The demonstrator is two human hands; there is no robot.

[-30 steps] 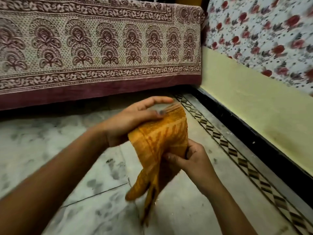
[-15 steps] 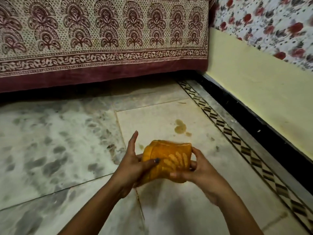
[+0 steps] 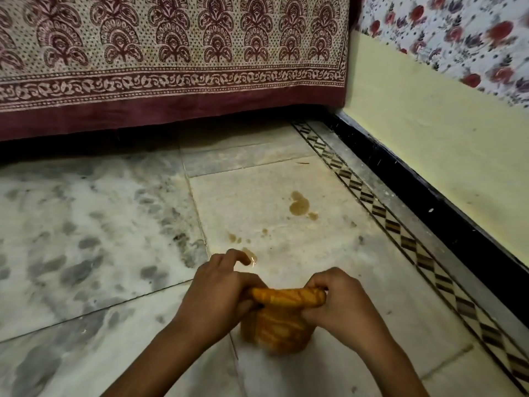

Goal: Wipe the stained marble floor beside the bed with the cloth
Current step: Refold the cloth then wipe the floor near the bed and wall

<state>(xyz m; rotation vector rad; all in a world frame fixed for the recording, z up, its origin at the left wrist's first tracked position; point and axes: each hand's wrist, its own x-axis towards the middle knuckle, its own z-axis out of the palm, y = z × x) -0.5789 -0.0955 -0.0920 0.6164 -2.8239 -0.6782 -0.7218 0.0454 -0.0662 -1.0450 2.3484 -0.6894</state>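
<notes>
Item: folded orange striped cloth [image 3: 282, 316], now lowered near the floor, gripped by my left hand [image 3: 217, 296] and right hand [image 3: 340, 305]; brown stains [image 3: 299, 204] on pale marble floor [image 3: 286, 253] unwiped.

You have no words, labels, brands or numbers to read here; the maroon-and-cream block-printed bedsheet [image 3: 171, 53] carries only patterns.

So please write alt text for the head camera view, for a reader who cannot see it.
Two bare hands, left hand and right hand, grip a bunched orange cloth low over a marble floor. Brown stains lie ahead, before a bed's maroon-printed bedsheet and a yellow wall.
</notes>
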